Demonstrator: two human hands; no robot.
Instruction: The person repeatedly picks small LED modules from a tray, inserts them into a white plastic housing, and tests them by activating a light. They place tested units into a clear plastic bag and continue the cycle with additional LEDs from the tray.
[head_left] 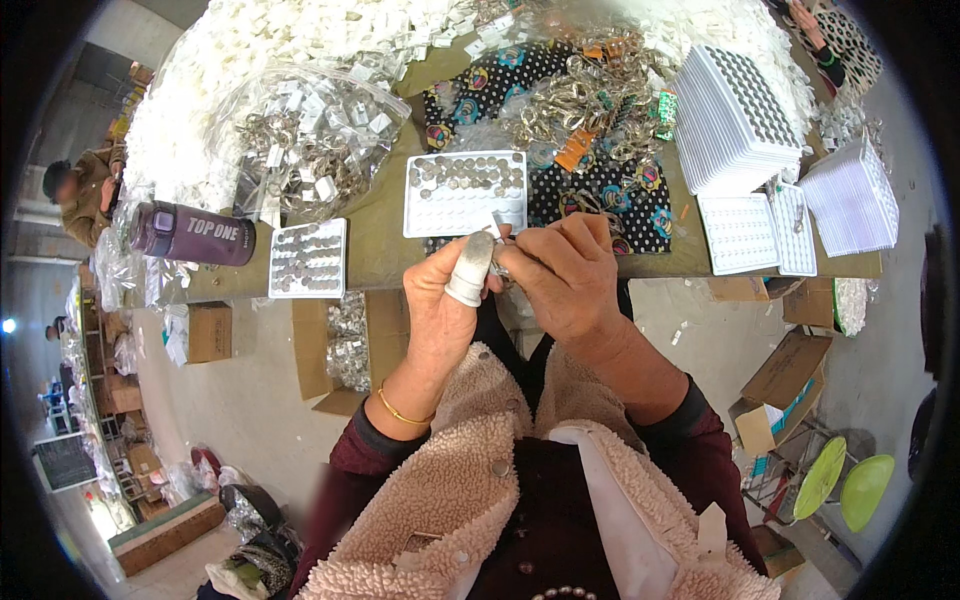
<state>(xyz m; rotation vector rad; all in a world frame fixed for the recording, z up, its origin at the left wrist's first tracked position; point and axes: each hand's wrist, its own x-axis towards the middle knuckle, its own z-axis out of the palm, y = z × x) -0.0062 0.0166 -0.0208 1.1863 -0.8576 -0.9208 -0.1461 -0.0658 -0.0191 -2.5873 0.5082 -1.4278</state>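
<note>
In front of my chest, just off the table's near edge, my two hands meet in a pinch. My left hand [438, 300] has a worn white cover [470, 270] over one finger and is closed on a small white tag [499, 226]. Thumb and fingers of my right hand [568, 275] are closed against the same spot. A tiny metal piece seems to show between them, mostly hidden by the fingers. Just beyond lies a white tray [425, 222] with rows of small round metal pieces. A second white tray [308, 258], also filled with small pieces, lies to the left.
A purple bottle [195, 234] lies at left. Behind are a plastic bag of tagged metal pieces [320, 150], a heap of white tags [215, 70] and metal rings [585, 105] on dotted cloth. Stacked trays [735, 120] stand right. Below are cardboard boxes [385, 340]; another person [95, 190] is far left.
</note>
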